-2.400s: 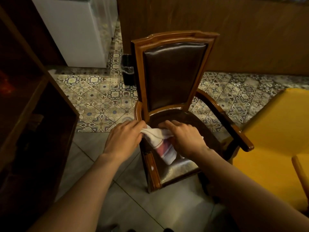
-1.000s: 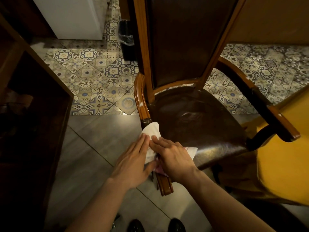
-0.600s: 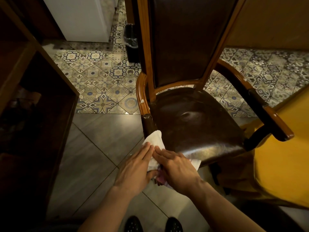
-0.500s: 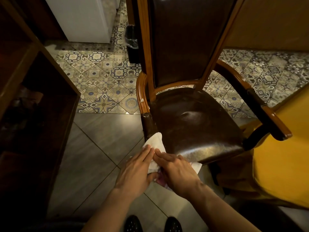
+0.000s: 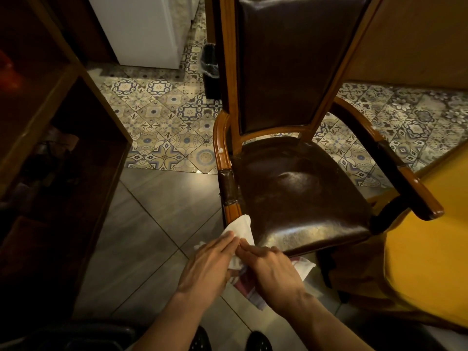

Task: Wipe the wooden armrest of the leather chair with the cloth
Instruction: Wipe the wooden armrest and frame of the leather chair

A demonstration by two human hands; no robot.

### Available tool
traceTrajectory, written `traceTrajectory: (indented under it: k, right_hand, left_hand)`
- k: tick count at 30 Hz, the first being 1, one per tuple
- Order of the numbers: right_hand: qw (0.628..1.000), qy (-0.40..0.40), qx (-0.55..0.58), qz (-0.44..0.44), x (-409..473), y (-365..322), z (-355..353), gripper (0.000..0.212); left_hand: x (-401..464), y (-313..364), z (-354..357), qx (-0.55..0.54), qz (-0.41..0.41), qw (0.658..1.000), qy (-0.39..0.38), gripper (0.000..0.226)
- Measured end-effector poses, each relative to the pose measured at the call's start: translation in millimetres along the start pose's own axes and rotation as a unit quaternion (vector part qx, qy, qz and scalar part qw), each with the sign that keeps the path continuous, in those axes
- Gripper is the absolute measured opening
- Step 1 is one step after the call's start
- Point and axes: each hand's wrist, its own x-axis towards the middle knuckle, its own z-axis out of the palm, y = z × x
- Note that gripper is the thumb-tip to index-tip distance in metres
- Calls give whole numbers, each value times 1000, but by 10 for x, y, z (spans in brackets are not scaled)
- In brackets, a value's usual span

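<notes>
Hands pressed side by side on a white cloth (image 5: 241, 228) at the front end of the leather chair's (image 5: 293, 188) wooden armrest (image 5: 222, 150): left hand (image 5: 207, 268) flat with fingers pointing up the rail, right hand (image 5: 272, 273) beside it, fingertips touching, both bearing down on the cloth. Its loose end hangs below the right hand. Beyond the fingertips the armrest curves up toward the backrest; the yellow chair (image 5: 428, 249) sits well right of the right hand
</notes>
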Motion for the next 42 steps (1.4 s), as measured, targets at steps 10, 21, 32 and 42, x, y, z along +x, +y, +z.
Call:
traceTrajectory:
  k: [10,21,32,42]
  right_hand:
    - [1000,-4,-1,-28,269,114,-174,52]
    - [1000,7,19,-24,687,265,-292,50]
    - [992,-20,99,-72,712,426,-449,61]
    - [995,74,30,-54,1209,416,-812,48]
  left_hand:
    - [109,-68,-218,-43,-1,999,0,71]
    - [509,-172,-404,-49,-27,998,-8,66]
    - [570,-117,-577,-38,-11,999,-9,65]
    - [999,-300,-960,5,1,996,84,64]
